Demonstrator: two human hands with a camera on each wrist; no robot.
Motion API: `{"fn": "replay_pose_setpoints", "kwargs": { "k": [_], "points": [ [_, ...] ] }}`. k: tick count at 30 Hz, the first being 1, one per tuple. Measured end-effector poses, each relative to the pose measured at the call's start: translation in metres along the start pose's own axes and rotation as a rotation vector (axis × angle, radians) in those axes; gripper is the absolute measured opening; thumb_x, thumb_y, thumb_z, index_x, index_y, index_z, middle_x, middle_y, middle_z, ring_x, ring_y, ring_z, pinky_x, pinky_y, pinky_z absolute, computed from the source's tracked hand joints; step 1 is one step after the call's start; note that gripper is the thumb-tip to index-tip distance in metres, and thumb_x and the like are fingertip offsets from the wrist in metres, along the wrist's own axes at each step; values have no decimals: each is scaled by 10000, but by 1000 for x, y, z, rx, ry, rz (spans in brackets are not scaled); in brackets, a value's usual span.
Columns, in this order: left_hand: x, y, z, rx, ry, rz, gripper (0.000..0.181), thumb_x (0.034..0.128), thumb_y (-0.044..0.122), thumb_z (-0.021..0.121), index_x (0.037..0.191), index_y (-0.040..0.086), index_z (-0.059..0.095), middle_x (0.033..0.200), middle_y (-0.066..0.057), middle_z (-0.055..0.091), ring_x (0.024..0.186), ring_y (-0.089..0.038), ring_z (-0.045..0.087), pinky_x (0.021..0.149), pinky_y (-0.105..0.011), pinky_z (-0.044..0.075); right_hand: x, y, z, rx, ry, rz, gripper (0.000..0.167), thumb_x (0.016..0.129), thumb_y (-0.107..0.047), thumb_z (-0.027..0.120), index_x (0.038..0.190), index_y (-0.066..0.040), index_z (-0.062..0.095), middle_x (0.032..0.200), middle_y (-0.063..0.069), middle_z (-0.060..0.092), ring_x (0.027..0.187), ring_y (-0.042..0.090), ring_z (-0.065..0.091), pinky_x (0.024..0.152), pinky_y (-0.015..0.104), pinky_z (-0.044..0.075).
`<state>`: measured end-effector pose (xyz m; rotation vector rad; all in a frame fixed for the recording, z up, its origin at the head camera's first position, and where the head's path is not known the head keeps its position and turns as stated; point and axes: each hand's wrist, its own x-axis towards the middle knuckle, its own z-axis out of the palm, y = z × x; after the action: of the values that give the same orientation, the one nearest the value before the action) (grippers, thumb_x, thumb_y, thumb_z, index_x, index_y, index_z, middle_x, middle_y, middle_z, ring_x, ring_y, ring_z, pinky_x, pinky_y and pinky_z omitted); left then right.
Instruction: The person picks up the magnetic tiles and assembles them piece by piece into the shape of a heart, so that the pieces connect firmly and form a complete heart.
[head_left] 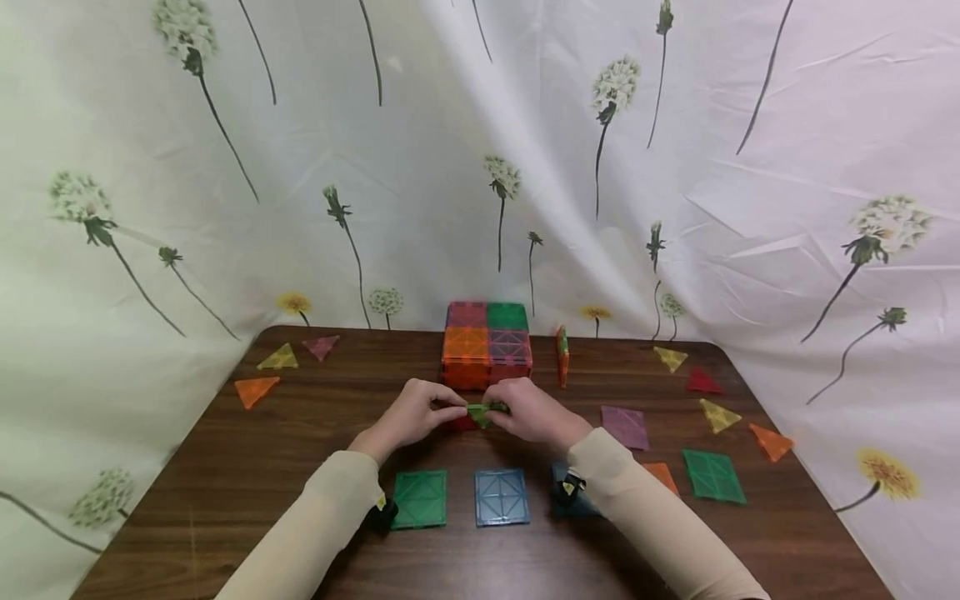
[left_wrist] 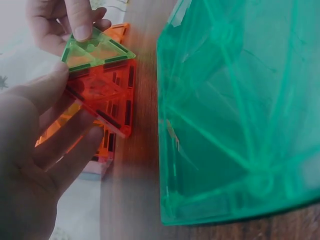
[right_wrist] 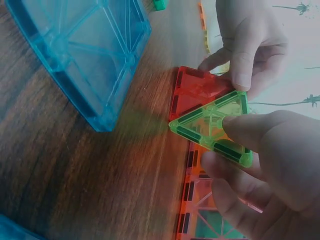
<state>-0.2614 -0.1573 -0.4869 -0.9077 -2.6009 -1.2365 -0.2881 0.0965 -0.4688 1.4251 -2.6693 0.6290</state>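
In the middle of the head view, both hands meet just in front of a block of magnetic tiles (head_left: 467, 343). My right hand (head_left: 528, 408) pinches a light green triangular magnetic tile (right_wrist: 210, 125) between thumb and fingers. Edge to edge with it in the left wrist view is a red triangular magnetic tile (left_wrist: 102, 90). My left hand (head_left: 420, 412) holds the red tile, its thumb (left_wrist: 52, 82) at the corner where both triangles meet and its fingers behind. The fingers partly cover both triangles in the head view.
A green square (head_left: 420, 500) and a blue square (head_left: 502, 497) lie near the front; another blue tile is partly under the right forearm. Purple (head_left: 624, 427) and green (head_left: 714, 476) squares lie right. Triangles are scattered on both sides. An orange tile (head_left: 563, 358) stands upright beside the block.
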Motion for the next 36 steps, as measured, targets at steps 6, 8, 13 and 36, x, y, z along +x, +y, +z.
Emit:
{"fn": "replay_pose_setpoints", "kwargs": {
  "k": [6,8,13,36],
  "points": [
    [0,0,-1,-52,-14,-44,106,959,149,789,1023,94,852,970,-13,807,874,-187,748,751,-273,598,-6,-1,-4,17,4,51,89,995,-167,753,1073,-124,760,981,-39,719,874,77,662,803,263,586],
    [0,0,-1,-55,-18,-64,109,961,160,788,1025,102,853,977,-11,807,894,-204,748,758,-282,601,-10,-1,-8,35,14,67,129,996,-174,753,1110,-116,751,1016,-31,720,889,88,668,806,271,590],
    [-1,1,-2,-49,-21,-97,114,965,188,786,1030,125,855,999,-2,806,947,-209,746,799,-325,611,-27,4,-22,96,59,98,217,1003,-163,741,1190,-56,724,1089,38,725,934,119,693,821,301,603],
    [-1,-6,2,-58,-23,-143,103,959,199,794,1037,177,857,1013,37,801,989,-180,730,799,-321,603,-172,110,-95,-126,222,459,197,964,-141,771,1117,-21,745,1041,118,744,928,277,691,815,513,571]
  ]
}}
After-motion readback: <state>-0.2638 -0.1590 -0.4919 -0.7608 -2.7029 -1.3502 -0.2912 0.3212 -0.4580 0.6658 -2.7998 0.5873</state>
